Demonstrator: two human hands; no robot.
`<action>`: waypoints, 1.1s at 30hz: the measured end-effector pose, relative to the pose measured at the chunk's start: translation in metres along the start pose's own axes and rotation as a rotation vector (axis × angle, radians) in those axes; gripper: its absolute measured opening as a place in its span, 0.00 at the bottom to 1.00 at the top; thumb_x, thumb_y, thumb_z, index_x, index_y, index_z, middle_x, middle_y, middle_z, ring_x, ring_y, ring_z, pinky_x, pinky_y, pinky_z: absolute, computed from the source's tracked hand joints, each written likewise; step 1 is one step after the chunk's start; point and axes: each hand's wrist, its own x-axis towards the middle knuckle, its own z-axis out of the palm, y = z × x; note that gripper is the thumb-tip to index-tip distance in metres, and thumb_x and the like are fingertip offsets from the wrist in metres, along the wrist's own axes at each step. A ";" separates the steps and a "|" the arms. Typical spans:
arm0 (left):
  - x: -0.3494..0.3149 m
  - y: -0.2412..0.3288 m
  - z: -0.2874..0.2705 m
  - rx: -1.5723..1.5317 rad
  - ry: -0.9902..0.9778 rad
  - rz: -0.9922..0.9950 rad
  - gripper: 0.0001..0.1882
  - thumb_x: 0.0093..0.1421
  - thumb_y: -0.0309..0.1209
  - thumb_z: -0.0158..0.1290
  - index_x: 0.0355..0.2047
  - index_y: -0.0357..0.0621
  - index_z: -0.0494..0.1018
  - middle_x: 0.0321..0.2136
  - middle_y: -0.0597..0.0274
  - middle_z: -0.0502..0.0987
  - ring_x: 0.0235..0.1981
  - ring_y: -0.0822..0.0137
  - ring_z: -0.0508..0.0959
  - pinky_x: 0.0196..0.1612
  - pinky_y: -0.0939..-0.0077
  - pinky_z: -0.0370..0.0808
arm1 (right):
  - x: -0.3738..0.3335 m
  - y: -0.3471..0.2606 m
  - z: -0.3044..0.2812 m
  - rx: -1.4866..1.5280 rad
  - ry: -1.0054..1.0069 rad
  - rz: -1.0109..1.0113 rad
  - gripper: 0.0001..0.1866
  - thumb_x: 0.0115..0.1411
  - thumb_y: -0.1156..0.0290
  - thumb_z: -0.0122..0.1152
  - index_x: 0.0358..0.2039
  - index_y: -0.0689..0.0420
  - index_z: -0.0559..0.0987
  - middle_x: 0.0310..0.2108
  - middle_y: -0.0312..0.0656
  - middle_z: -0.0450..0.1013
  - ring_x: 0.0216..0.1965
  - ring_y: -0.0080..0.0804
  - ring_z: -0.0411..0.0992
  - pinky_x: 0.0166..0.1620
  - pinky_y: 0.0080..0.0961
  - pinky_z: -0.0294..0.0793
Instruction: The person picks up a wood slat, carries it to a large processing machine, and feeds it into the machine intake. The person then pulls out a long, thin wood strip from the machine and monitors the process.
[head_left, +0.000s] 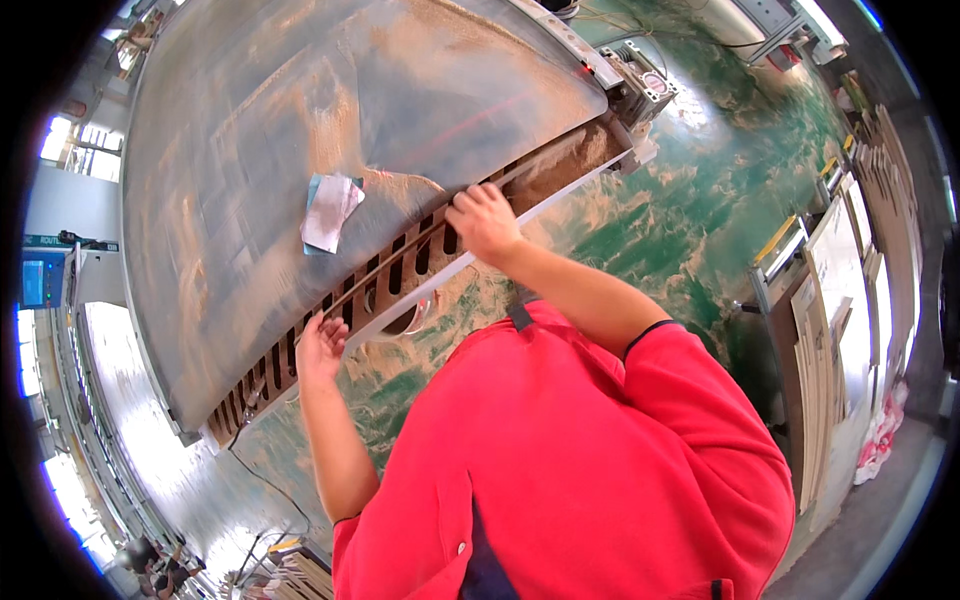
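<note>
A thin brown strip stretches between my two hands, above a slotted trough along the near edge of a large grey table. My left hand is closed at the strip's lower left end, its fingers curled. My right hand is closed at the other end, beside the table edge, with its fingertips partly hidden. Sawdust lies in the trough's right part and in streaks over the table top. A small stack of papers or cards, pink-white over blue, rests on the table left of my right hand.
A metal machine part stands at the table's right corner. Boards lean in a rack on the right. The green floor is dusted with sawdust. A blue screen is at far left, and a cable runs along the floor.
</note>
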 end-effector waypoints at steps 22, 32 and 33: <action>0.016 -0.019 0.072 -0.056 0.036 -0.051 0.09 0.59 0.33 0.49 0.28 0.40 0.70 0.24 0.61 0.77 0.25 0.68 0.78 0.23 0.82 0.75 | -0.009 0.051 0.019 -0.023 -0.154 0.260 0.06 0.50 0.70 0.50 0.21 0.53 0.76 0.25 0.38 0.73 0.36 0.33 0.70 0.46 0.29 0.61; 0.001 -0.004 -0.004 0.081 0.152 -0.080 0.10 0.58 0.38 0.50 0.25 0.46 0.71 0.21 0.68 0.77 0.22 0.73 0.77 0.18 0.85 0.62 | -0.015 -0.009 0.005 0.055 -0.293 0.115 0.05 0.49 0.69 0.52 0.21 0.52 0.76 0.25 0.37 0.73 0.35 0.31 0.70 0.44 0.28 0.60; 0.000 -0.003 -0.012 0.080 0.153 -0.081 0.10 0.58 0.38 0.50 0.25 0.46 0.71 0.21 0.68 0.77 0.22 0.73 0.77 0.18 0.85 0.62 | -0.015 -0.015 0.005 0.063 -0.294 0.101 0.05 0.49 0.69 0.52 0.22 0.52 0.76 0.25 0.37 0.73 0.35 0.31 0.70 0.44 0.28 0.60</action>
